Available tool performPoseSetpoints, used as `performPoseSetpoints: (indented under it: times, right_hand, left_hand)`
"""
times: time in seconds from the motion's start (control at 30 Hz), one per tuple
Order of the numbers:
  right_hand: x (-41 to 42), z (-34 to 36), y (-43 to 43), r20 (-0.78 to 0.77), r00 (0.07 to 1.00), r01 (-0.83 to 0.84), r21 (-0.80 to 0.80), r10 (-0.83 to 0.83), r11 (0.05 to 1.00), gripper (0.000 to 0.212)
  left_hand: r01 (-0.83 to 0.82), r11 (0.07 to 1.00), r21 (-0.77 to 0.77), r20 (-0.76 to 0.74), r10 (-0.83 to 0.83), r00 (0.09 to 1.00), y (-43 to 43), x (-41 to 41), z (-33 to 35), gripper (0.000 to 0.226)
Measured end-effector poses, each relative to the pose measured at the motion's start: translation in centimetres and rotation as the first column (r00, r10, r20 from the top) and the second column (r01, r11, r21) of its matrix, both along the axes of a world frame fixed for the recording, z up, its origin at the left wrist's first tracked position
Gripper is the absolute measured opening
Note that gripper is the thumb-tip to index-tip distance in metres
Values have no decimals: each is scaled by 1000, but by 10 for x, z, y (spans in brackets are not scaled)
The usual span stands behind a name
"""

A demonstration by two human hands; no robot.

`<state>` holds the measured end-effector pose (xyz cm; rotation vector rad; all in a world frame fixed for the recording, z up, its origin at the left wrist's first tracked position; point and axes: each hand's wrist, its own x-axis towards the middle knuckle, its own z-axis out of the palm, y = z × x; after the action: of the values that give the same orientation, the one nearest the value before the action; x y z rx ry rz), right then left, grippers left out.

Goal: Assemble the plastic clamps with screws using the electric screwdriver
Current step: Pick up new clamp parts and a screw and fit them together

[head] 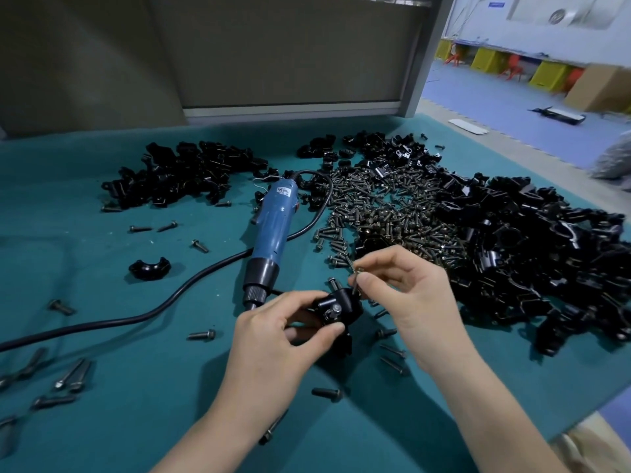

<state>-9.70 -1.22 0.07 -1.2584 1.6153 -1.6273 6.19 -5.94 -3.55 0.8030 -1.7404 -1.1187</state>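
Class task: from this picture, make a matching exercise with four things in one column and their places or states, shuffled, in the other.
1 electric screwdriver
2 clamp
3 screw
4 clamp half

A pinched by the right hand
B lies alone on the cloth
C lies unheld beside the screw pile
D gripped in the left hand

Pairs: 1-C, 2-D, 3-A, 4-B

The left hand (273, 336) grips a black clamp (327, 305); the right hand (409, 295) pinches a screw (356, 283) at the clamp's 1 o'clock. The electric screwdriver (273, 220) lies on the surface (136, 421) at 11 o'clock.
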Motion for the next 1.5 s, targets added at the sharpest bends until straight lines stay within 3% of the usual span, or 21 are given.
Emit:
performPoseSetpoints:
  times: [0.1, 0.2, 0.27, 0.6, 0.73, 0.87, 1.0, 1.17, 1.3, 1.5]
  right_hand:
    - [0, -4, 2, -171, 983, 55, -37, -60, 998, 23]
    - [4, -6, 5, -342, 939, -9, -105, -28, 994, 13]
    - [3, -5, 7, -374, 927, -55, -108, 11, 993, 17]
    - [-8, 20, 4, -37, 985, -159, 167, 167, 973, 32]
    - [-9, 21, 6, -64, 980, -169, 235, 189, 957, 28]
    - [-11, 20, 10, 190, 957, -264, 249, 221, 932, 10]
    - [-8, 17, 12, 290, 924, -339, 312, 251, 887, 23]
    - [-7, 19, 16, 485, 831, -403, 184, 275, 896, 34]
    - [2, 25, 15, 468, 844, -386, 194, 261, 902, 36]
    - [9, 30, 12, 346, 904, -379, 371, 252, 848, 31]
  left_hand:
    - [-3, 1000, -1, 6, 3, 1000, 0, 0, 0, 43]
    - [-9, 1000, 9, 0, 9, 1000, 0, 0, 1, 49]
    - [-11, 1000, -1, 7, 11, 1000, 0, 0, 2, 51]
    - [-19, 998, -60, 66, 23, 998, 3, 0, 6, 46]
    - [-9, 991, -134, 93, 21, 995, 7, 1, 7, 48]
    - [-8, 993, -119, 71, 17, 997, 6, 1, 8, 44]
    - [-5, 998, -62, 50, 9, 999, 4, 2, 7, 41]
    - [38, 998, 54, -78, -33, 996, 0, 3, 9, 33]
    - [54, 998, 23, -87, -52, 995, 1, 4, 10, 31]
    - [46, 992, -115, -59, -53, 997, 3, 4, 13, 28]
